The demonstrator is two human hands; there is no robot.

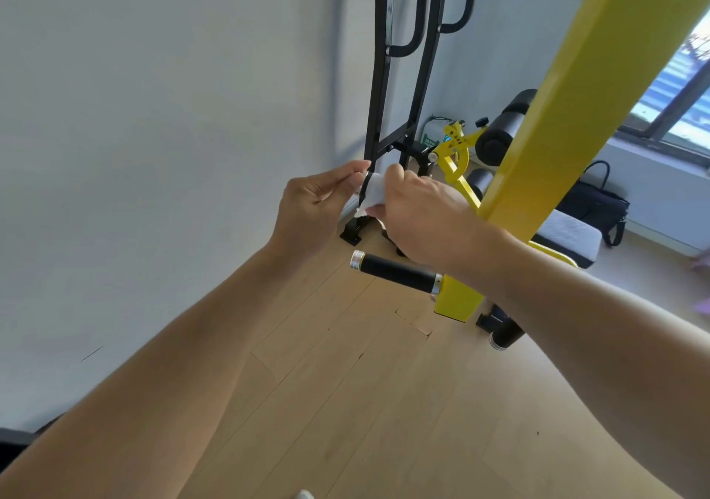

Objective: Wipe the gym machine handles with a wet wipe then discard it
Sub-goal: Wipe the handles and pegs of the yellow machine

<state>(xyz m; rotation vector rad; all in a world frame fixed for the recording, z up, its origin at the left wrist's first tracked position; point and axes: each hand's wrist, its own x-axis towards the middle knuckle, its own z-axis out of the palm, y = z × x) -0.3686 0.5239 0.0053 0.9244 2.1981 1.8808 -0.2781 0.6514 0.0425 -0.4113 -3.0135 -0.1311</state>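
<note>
A white wet wipe (374, 191) is wrapped around the upper black handle (365, 188) of the yellow gym machine (576, 95). My right hand (418, 222) is shut on the wipe and covers most of that handle. My left hand (315, 206) pinches the handle's silver-capped tip between thumb and fingers, right beside the wipe. A second black foam handle (395, 274) with silver end caps juts left from a yellow bracket (457, 300), just below my right wrist, with nothing touching it.
A black steel frame (384, 76) stands against the white wall behind my hands. Black foam rollers (503, 130), a grey bench pad (568, 233) and a black bag (595, 203) sit to the right under a window. Wooden floor lies below.
</note>
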